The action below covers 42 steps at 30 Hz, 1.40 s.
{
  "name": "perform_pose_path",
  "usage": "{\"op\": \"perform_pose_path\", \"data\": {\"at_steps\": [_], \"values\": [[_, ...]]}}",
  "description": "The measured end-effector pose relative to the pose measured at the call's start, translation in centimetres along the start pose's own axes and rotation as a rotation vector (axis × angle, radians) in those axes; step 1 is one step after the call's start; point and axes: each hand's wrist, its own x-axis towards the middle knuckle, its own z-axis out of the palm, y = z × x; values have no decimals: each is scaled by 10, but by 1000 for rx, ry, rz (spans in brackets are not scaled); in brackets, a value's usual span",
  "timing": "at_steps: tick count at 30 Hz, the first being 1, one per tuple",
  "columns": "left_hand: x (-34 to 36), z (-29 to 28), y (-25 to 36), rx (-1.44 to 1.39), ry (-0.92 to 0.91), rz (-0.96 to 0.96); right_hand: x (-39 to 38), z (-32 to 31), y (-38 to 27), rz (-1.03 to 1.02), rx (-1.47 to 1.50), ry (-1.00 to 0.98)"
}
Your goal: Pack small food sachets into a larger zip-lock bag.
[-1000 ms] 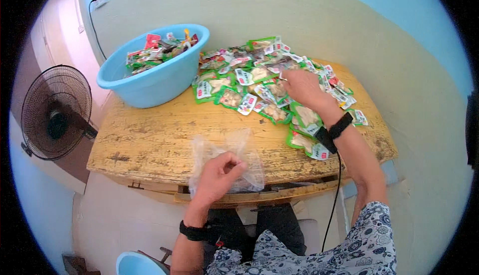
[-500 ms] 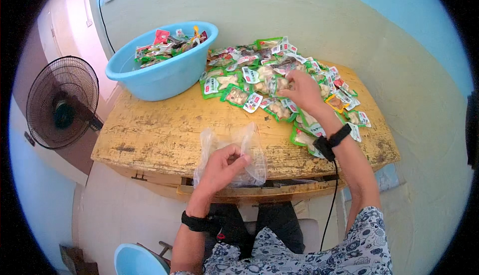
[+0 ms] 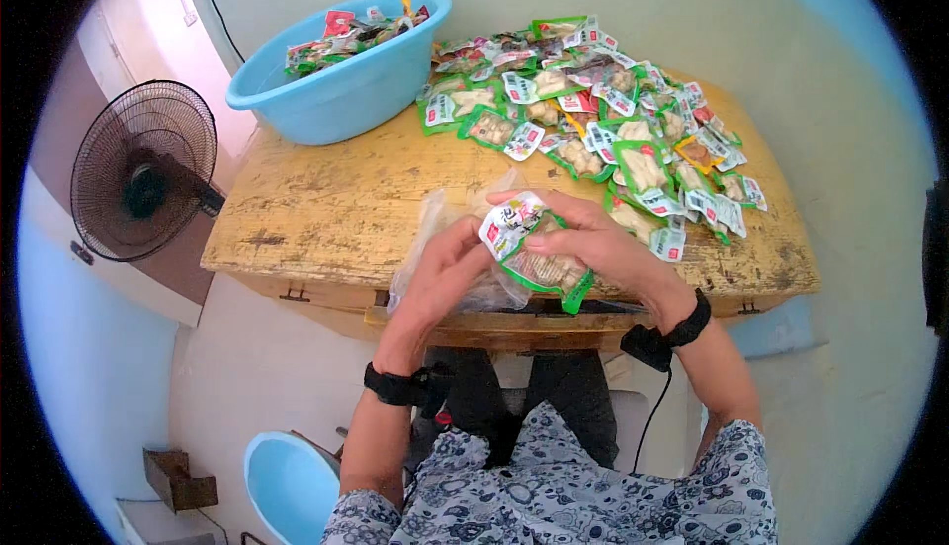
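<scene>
My right hand (image 3: 583,244) grips a green-edged snack pouch (image 3: 544,268) with a white printed top and pale contents, its thumb across the front. Just left of it, my left hand (image 3: 445,268) has curled fingers, their tips partly behind the pouch's top; I cannot make out what they hold. Under both hands a clear plastic bag (image 3: 410,278) lies at the front edge of the worn yellow wooden table (image 3: 272,219). Farther back, a loose heap of similar pouches (image 3: 638,165), mostly green-edged, covers the right side of the tabletop.
A large blue basin (image 3: 331,110) of mixed pouches sits at the back left. A black fan (image 3: 143,174) stands left of the table. On the floor are a second blue basin (image 3: 287,491) and a cardboard box (image 3: 178,476). A wall rises behind and to the right.
My right hand has come from the heap toward me and left, now with a pouch in it beside my left hand. My left hand has risen slightly, and the view has shifted.
</scene>
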Motion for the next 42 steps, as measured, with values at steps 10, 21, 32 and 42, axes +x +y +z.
{"op": "perform_pose_path", "data": {"at_steps": [10, 21, 32, 42], "values": [[-5, 1, 6, -125, 118, -15, 3, -20, 43, 99, -186, 38], [-1, 5, 1, -102, 307, 60, -18, -8, 26, 86, -44, 178], [-5, 22, 8, -3, 451, 70, -31, -3, 44, 94, -37, 598], [2, 51, 34, 456, 412, 404, -42, 9, 33, -108, -57, 621]]}}
